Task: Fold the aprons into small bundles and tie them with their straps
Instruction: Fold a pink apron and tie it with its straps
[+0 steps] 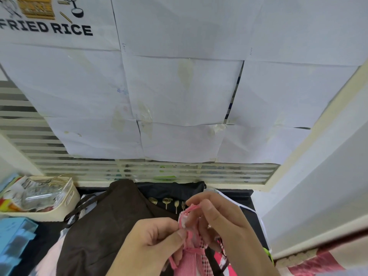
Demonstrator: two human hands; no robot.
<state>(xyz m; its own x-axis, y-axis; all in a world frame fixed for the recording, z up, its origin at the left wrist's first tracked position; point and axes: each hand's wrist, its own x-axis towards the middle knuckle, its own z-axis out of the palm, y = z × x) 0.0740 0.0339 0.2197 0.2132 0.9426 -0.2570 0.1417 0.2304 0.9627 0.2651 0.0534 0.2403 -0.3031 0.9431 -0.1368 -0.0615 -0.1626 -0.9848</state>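
From the head view, both hands work close together over the desk (247,204): the left hand (151,242) pinches the pink strap (188,236), the right hand (217,218) holds the pink apron bundle (189,261) near the brown apron (103,226). If either pinch slackens, I reckon the knot loosens and the bundle unrolls.

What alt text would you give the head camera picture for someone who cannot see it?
Two hands, left and right, pinch a pink strap above a pink apron. Behind lie a brown apron and a black apron, below a paper-covered window.
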